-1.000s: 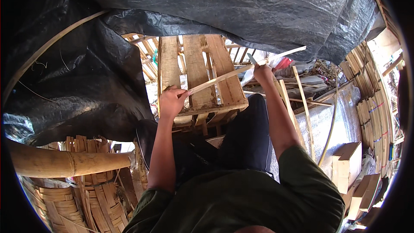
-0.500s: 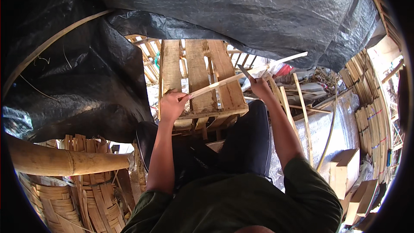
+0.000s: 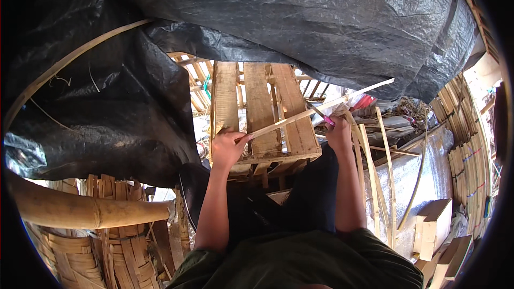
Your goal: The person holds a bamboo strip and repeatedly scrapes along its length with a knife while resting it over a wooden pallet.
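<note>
A long pale bamboo strip (image 3: 289,120) slants up from left to right over a slatted wooden bench (image 3: 258,104). Pinched in my left hand (image 3: 229,147) is the strip's near end, above the bench's near left part. Closed around the pink handle of a knife (image 3: 320,113) is my right hand (image 3: 339,131), to the right of the bench. The blade points up and left, close to the strip's underside; whether it touches cannot be made out. Beyond my right hand, the strip's far end reaches in front of the black tarp (image 3: 342,27).
Loose bamboo strips (image 3: 388,176) lean at right beside a silvery sheet (image 3: 415,182). Bundled slats (image 3: 466,166) and wooden blocks (image 3: 432,227) lie farther right. A thick bamboo pole (image 3: 96,208) runs at left above woven baskets (image 3: 69,254).
My right hand and the knife have drawn slightly nearer to me, and the pink handle now shows. My left hand keeps its pinch on the strip. The whole view has shifted a little.
</note>
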Action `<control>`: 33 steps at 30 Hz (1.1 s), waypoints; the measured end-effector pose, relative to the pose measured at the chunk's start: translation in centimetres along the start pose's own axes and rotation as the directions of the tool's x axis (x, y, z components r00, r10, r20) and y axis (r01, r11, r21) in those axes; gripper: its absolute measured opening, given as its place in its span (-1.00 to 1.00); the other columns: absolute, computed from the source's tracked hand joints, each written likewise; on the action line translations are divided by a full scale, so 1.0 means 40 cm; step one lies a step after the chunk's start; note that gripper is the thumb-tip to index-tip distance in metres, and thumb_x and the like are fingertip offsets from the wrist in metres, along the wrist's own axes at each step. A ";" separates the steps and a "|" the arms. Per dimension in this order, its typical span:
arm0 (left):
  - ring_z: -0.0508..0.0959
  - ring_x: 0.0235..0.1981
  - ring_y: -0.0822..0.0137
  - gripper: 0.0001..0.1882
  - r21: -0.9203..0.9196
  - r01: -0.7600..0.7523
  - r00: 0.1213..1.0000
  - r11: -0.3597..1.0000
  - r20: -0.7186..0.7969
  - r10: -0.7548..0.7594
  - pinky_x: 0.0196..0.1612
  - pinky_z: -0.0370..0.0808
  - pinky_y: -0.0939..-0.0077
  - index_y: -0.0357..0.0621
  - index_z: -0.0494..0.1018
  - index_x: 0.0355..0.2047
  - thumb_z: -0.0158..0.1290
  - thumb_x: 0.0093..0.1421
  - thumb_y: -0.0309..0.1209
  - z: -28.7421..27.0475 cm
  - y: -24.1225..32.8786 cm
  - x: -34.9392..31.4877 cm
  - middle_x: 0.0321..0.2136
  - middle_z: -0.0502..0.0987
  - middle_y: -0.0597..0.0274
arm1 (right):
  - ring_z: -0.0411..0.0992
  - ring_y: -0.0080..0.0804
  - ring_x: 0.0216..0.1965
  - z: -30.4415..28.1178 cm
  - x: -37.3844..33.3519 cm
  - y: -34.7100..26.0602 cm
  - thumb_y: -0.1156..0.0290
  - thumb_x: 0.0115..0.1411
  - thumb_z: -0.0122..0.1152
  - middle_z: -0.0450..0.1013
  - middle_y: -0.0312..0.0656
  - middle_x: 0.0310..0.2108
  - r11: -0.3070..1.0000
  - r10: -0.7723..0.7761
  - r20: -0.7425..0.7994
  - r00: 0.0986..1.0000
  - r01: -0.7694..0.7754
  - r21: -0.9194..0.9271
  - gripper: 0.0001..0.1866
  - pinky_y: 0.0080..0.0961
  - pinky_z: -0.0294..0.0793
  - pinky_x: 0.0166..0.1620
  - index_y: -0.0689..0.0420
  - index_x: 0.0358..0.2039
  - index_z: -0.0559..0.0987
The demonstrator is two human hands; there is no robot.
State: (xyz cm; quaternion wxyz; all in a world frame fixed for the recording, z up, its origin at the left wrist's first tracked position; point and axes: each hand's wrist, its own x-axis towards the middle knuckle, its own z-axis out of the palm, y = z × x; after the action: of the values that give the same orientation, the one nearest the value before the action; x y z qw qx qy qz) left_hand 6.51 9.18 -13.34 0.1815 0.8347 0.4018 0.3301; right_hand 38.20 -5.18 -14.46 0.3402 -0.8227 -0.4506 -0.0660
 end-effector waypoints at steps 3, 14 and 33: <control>0.58 -0.47 0.12 -0.76 -0.011 0.068 0.995 0.998 0.074 -0.067 -0.33 0.52 0.26 -0.06 0.71 -0.46 0.34 0.09 -0.16 -0.001 -0.001 0.002 -0.64 0.55 0.13 | 0.48 0.27 -0.30 0.016 -0.018 -0.015 0.72 0.02 0.17 0.51 0.20 -0.40 0.974 -0.025 -0.016 1.000 0.028 0.226 -0.81 -0.04 0.44 -0.26 0.31 -0.30 0.59; 0.55 -0.47 0.16 -0.79 -0.033 0.075 0.995 0.997 0.074 -0.073 -0.37 0.48 0.29 -0.04 0.70 -0.43 0.32 0.09 -0.19 0.002 -0.010 0.011 -0.60 0.48 0.20 | 0.53 0.22 -0.27 0.077 -0.001 -0.010 0.62 0.18 0.13 0.55 0.20 -0.37 0.970 0.101 0.036 0.994 -0.106 0.219 -0.83 -0.07 0.51 -0.24 0.28 -0.20 0.57; 0.54 -0.48 0.21 -0.80 -0.051 0.087 0.993 0.995 0.080 -0.083 -0.41 0.46 0.30 -0.01 0.71 -0.44 0.33 0.09 -0.18 0.002 -0.008 0.012 -0.61 0.47 0.23 | 0.53 0.19 -0.41 0.131 0.052 0.057 0.32 0.26 0.23 0.53 0.15 -0.51 0.993 0.115 0.000 0.993 -0.115 0.018 -0.75 -0.08 0.48 -0.35 0.29 -0.39 0.58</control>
State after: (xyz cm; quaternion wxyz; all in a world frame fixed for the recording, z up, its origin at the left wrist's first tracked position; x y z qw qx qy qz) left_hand 6.61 9.75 -13.41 0.2333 0.8238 0.4205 0.3002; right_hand 40.17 -1.32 -18.71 0.3510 -0.8443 -0.4027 -0.0427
